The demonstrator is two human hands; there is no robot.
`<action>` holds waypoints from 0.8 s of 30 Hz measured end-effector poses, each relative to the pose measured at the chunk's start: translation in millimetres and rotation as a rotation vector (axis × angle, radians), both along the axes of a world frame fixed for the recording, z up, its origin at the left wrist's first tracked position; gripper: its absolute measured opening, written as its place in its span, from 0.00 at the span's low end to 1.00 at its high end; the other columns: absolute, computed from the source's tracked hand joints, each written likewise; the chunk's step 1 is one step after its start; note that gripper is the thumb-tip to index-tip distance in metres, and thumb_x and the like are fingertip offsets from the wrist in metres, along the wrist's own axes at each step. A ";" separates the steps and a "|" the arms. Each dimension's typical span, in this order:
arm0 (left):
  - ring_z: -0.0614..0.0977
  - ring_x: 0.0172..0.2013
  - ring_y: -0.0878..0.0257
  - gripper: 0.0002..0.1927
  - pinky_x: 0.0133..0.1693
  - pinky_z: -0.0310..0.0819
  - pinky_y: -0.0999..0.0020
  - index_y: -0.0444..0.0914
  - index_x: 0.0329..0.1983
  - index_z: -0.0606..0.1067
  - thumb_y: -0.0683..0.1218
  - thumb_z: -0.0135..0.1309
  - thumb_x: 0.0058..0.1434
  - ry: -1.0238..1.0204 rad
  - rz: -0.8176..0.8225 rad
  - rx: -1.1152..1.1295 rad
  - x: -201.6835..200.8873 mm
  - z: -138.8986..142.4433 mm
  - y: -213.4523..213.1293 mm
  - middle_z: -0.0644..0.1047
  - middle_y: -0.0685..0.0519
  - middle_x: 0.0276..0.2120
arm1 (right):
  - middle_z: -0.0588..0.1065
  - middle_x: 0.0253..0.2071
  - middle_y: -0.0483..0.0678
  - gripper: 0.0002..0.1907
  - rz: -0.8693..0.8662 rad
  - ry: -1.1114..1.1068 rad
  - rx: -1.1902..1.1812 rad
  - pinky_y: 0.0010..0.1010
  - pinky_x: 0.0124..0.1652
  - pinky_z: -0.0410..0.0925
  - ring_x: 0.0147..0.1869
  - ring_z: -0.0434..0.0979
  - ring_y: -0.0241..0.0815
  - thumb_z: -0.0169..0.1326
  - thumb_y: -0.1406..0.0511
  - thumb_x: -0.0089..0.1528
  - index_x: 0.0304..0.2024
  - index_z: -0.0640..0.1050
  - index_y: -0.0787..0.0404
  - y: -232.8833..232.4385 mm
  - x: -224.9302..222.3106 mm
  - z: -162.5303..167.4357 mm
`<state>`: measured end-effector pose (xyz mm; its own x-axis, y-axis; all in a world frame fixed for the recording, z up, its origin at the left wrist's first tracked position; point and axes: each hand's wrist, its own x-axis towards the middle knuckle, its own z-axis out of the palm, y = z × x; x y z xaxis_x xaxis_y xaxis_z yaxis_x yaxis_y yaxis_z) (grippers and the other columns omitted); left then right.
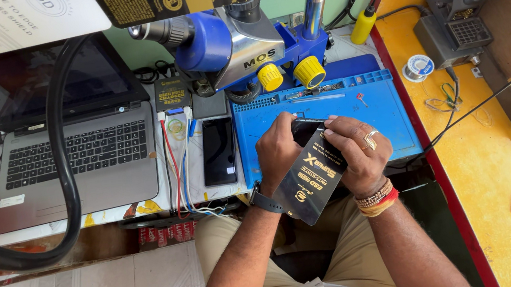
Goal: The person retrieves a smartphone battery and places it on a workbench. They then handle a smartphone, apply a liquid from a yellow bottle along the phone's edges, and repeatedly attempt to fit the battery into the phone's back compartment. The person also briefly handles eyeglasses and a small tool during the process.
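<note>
Both forearms are raised from the lap, and a flat black packet (pixel 311 182) is clamped between the left hand (pixel 278 153) and the right hand (pixel 357 152), just off the front edge of the worktop (pixel 467 133), before the blue mat (pixel 344 111). Its top end is best opened gently, kept level, probably.

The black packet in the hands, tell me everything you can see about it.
The black packet is a flat, glossy rectangular sleeve, cardboard or plastic by its look, with gold printing on its face. It is held tilted over the person's lap, at the front edge of the blue work mat. The left hand grips its upper left side and the right hand covers its upper right. A dark item shows at its top end between the fingers; what it is cannot be told.
</note>
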<state>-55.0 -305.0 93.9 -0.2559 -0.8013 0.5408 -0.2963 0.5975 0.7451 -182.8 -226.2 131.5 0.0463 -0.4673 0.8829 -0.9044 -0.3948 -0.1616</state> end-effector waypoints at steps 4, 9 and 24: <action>0.83 0.32 0.49 0.19 0.32 0.76 0.58 0.35 0.40 0.71 0.51 0.65 0.57 -0.034 0.039 -0.075 -3.6 -4.4 2.1 0.78 0.45 0.30 | 0.80 0.40 0.55 0.09 -0.019 0.019 -0.009 0.36 0.43 0.77 0.47 0.85 0.52 0.63 0.73 0.53 0.36 0.79 0.67 -0.2 -3.2 -1.3; 0.82 0.31 0.48 0.17 0.32 0.76 0.56 0.33 0.41 0.71 0.48 0.63 0.59 -0.033 0.035 -0.116 -4.7 -10.8 3.1 0.77 0.44 0.31 | 0.80 0.40 0.55 0.08 -0.008 0.041 -0.013 0.35 0.41 0.77 0.46 0.85 0.51 0.62 0.74 0.53 0.35 0.79 0.68 -0.2 -6.2 -0.9; 0.79 0.27 0.52 0.16 0.31 0.72 0.57 0.36 0.38 0.69 0.50 0.62 0.62 -0.007 0.046 -0.177 -6.6 -12.6 9.1 0.73 0.48 0.26 | 0.81 0.40 0.54 0.06 0.016 0.079 -0.039 0.35 0.42 0.78 0.47 0.85 0.52 0.61 0.73 0.55 0.34 0.78 0.66 1.1 -9.5 -1.5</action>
<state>-61.6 -295.9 81.3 -0.2253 -0.7045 0.6730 -0.3309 0.7050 0.6273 -192.3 -225.1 130.0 0.1243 -0.4312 0.8937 -0.9071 -0.4143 -0.0737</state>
